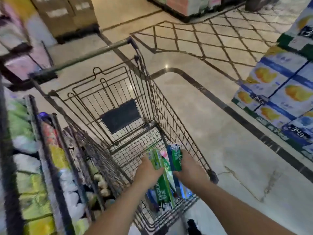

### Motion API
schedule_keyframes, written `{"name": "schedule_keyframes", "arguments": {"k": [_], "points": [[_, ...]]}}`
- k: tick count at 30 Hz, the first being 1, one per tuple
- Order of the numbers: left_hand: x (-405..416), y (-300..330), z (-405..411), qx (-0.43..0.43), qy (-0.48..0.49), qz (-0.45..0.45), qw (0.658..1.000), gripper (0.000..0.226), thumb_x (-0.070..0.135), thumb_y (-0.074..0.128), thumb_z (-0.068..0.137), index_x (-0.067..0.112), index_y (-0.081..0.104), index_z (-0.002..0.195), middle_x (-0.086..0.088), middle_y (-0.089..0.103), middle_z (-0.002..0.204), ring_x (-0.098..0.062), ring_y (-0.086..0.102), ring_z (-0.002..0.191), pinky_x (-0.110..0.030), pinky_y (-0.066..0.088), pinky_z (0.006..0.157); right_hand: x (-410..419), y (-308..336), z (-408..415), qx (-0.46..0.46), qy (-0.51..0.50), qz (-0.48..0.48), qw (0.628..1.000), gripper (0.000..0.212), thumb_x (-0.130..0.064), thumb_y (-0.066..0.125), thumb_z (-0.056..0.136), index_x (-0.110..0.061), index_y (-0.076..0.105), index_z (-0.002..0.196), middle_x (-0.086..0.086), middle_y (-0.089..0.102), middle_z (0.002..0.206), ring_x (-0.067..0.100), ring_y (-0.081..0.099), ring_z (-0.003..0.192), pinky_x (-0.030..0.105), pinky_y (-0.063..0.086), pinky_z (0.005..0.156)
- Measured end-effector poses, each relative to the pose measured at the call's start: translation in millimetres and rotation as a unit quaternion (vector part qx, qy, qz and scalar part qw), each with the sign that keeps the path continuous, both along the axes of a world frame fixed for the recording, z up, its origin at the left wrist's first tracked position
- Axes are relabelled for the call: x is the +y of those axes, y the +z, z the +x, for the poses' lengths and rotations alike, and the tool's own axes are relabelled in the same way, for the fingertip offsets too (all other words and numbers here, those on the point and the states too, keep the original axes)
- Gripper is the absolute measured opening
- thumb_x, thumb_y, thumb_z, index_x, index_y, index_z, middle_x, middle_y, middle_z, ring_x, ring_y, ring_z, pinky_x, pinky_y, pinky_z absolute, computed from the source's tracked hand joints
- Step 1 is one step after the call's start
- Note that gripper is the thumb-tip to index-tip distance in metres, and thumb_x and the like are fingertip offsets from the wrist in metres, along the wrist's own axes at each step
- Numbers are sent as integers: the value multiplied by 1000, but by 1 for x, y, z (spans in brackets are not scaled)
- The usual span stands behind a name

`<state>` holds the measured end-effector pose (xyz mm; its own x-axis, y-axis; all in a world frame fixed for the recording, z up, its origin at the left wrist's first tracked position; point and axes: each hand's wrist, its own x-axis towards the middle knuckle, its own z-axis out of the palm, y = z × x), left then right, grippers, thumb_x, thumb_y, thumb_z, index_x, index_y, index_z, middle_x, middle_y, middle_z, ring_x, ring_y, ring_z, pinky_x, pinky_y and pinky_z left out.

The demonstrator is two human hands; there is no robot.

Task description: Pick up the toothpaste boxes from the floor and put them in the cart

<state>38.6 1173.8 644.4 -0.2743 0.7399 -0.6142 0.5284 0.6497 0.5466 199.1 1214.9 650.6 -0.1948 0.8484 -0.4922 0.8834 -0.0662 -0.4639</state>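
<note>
We held toothpaste boxes (160, 160) over the cart (172, 106) at 6 o'clock, left hand (149, 171) and right hand (188, 167) each grasping some; placing step, presumably lowering and releasing came next.

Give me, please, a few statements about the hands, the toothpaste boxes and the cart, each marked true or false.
1. Both hands are over the cart's basket. True.
2. The left hand holds nothing. False: it grips a green toothpaste box.
3. The right hand grips a blue and green toothpaste box. True.
4. The cart's basket holds no boxes yet. False: more boxes lie inside, under the hands.
5. Stacked cartons with yellow fruit pictures stand right of the cart. True.
</note>
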Motion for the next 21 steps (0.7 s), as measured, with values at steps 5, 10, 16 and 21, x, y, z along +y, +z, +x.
{"name": "schedule_keyframes", "arguments": {"k": [5, 10, 16, 21], "points": [[13, -73, 9, 13, 95, -71, 993, 92, 47, 67, 86, 12, 12, 151, -10, 59, 124, -24, 66, 95, -33, 56, 80, 26, -77, -6, -50, 91, -61, 993, 83, -38, 70, 78, -21, 23, 144, 6, 50, 136, 26, 59, 112, 36, 50, 87], [9, -118, 28, 19, 109, -110, 988, 85, 43, 66, 88, 0, 23, 147, -5, 60, 85, -15, 59, 67, -25, 34, 46, 37, -123, -11, -100, 166, -113, 974, 72, -39, 68, 84, -15, 27, 138, 8, 53, 126, 30, 60, 106, 41, 52, 83], [-3, -125, 35, 19, 144, -126, 981, 60, 40, 62, 91, 0, 41, 130, -2, 56, 89, -14, 51, 65, -27, 31, 47, 31, -139, -9, -69, 202, -148, 966, 47, -22, 63, 89, -18, 39, 129, 5, 59, 119, 21, 58, 88, 31, 48, 71], [-19, -93, 21, -4, 153, -127, 980, 64, 47, 59, 92, 7, 39, 137, -10, 61, 106, -24, 61, 83, -29, 40, 61, 33, -111, -4, -50, 226, -171, 958, 52, -28, 65, 90, -15, 38, 132, 9, 60, 120, 24, 61, 102, 40, 52, 89]]}}
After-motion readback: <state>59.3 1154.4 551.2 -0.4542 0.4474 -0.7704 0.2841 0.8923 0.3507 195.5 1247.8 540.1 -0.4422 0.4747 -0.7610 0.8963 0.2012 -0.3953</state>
